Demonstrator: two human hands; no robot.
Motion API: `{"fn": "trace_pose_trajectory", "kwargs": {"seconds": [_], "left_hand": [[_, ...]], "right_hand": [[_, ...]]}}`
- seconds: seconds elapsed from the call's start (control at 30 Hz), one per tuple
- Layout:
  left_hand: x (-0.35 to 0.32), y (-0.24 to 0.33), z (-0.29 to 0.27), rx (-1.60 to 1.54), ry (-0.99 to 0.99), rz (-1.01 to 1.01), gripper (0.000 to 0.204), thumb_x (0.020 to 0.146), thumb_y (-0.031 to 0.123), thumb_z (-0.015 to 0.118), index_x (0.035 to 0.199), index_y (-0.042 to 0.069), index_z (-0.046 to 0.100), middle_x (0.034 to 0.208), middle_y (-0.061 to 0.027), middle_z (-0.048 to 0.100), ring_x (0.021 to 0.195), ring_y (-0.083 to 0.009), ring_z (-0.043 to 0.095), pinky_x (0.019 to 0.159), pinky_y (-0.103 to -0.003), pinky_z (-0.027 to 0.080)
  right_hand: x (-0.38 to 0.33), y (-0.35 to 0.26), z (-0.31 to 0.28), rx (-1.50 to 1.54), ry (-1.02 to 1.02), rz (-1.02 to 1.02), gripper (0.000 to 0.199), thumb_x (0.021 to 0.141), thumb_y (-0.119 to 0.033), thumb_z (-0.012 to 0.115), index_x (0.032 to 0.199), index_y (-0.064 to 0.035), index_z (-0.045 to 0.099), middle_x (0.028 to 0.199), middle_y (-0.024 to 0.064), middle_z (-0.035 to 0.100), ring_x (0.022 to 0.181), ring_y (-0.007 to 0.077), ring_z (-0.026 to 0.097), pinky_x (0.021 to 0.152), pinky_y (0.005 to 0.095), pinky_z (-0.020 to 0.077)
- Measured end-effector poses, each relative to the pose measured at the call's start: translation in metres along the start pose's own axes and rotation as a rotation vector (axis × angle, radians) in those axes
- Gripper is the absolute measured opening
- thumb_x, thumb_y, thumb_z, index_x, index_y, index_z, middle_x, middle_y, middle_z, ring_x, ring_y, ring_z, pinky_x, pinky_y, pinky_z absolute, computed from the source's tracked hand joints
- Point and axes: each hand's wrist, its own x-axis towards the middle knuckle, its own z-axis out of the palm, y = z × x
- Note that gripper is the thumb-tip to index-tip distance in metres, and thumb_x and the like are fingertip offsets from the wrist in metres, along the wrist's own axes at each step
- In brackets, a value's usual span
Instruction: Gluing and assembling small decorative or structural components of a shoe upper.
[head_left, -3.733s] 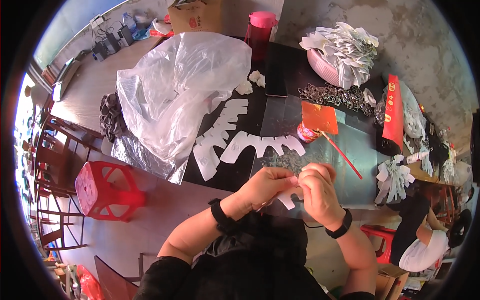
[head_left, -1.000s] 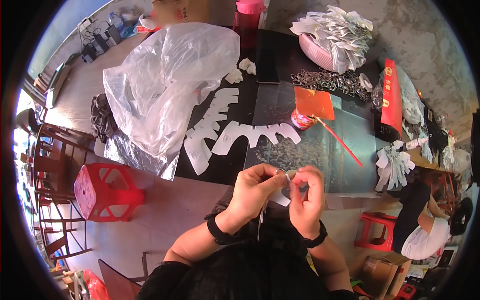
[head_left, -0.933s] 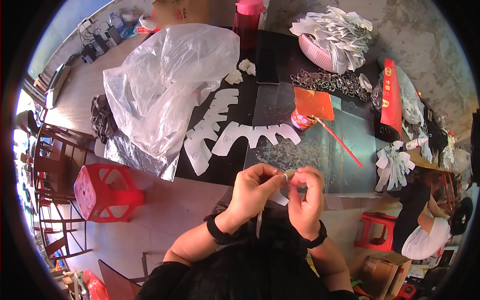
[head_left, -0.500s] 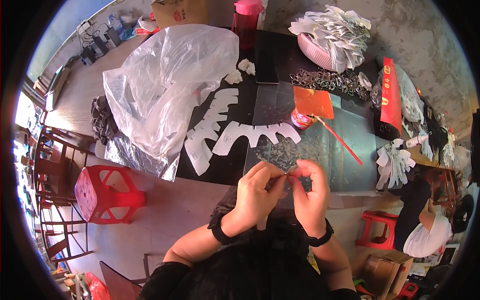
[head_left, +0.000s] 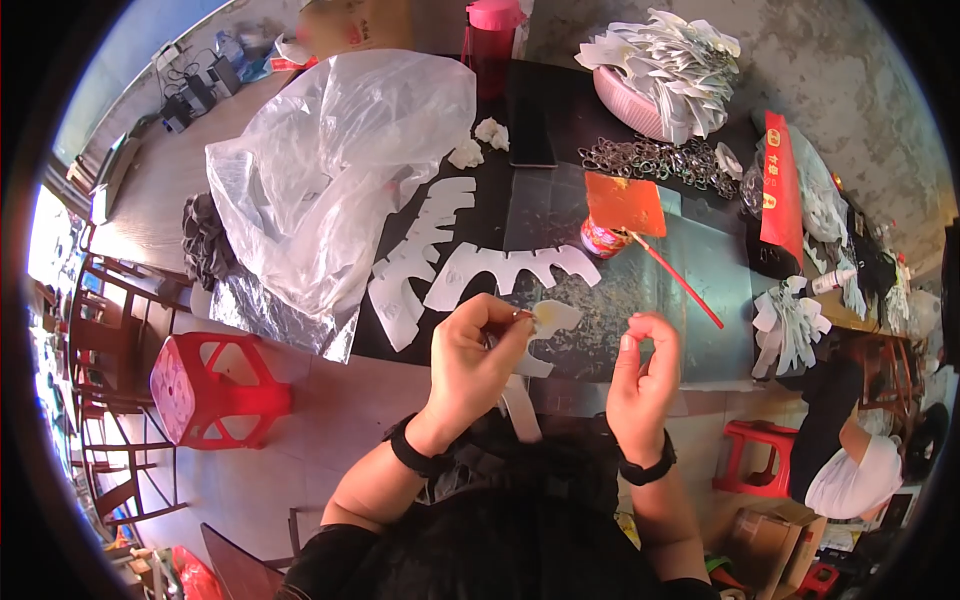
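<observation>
Pinching a white cutout (head_left: 548,318) between left hand (head_left: 478,355) fingertips, right hand (head_left: 643,375) fingertips together just beside it, seemingly empty; next likely regripping the cutout's free end.

White paper cutouts (head_left: 510,270), red stool (head_left: 215,385), orange card (head_left: 625,205), seemingly pink basket (head_left: 630,100), black wristbands (head_left: 415,458).

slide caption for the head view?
Left hand pinches a white cut-out piece; right hand held apart, fingertips together.
</observation>
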Motion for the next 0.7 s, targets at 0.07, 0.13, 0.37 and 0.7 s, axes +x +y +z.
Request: {"fn": "trace_pose_trajectory", "kwargs": {"seconds": [0.07,0.13,0.37,0.7], "left_hand": [[-0.001,-0.001,0.002,0.118,-0.011,0.142,0.007,0.081,0.001,0.067,0.078,-0.001,0.06,0.07,-0.0037,0.062,0.063,-0.0073,0.057,0.055,-0.021,0.045],[-0.007,0.005,0.008,0.222,-0.044,0.197,0.007,0.081,0.0,0.067,0.081,0.0,0.06,0.074,0.0003,0.062,0.063,-0.0033,0.052,0.054,-0.021,0.042],[-0.012,0.005,0.02,0.285,-0.014,0.345,0.009,0.077,-0.004,0.067,0.076,0.0,0.059,0.072,-0.0038,0.06,0.058,-0.0092,0.055,0.051,-0.023,0.043],[-0.011,-0.002,0.018,0.352,-0.017,0.378,0.007,0.078,-0.001,0.066,0.085,0.0,0.065,0.075,-0.008,0.06,0.058,-0.0169,0.061,0.052,-0.027,0.048]], "right_hand": [[0.005,-0.011,-0.002,0.007,-0.06,-0.046,0.026,0.08,0.007,0.06,0.104,-0.0011,0.055,0.099,0.0136,0.057,0.096,0.0316,0.055,0.088,0.0399,0.0423],[0.01,-0.025,-0.004,0.042,-0.14,-0.072,0.024,0.077,0.002,0.067,0.099,-0.0034,0.059,0.104,0.0122,0.055,0.106,0.0332,0.051,0.093,0.0418,0.0401],[0.005,-0.021,0.008,-0.013,-0.183,-0.059,0.027,0.068,0.004,0.072,0.09,-0.006,0.06,0.113,0.011,0.052,0.111,0.0338,0.048,0.093,0.044,0.039],[0.004,-0.019,0.019,-0.082,-0.129,-0.229,0.023,0.07,0.012,0.062,0.086,-0.0025,0.053,0.111,0.0132,0.053,0.106,0.0327,0.051,0.09,0.0419,0.0419]]}}
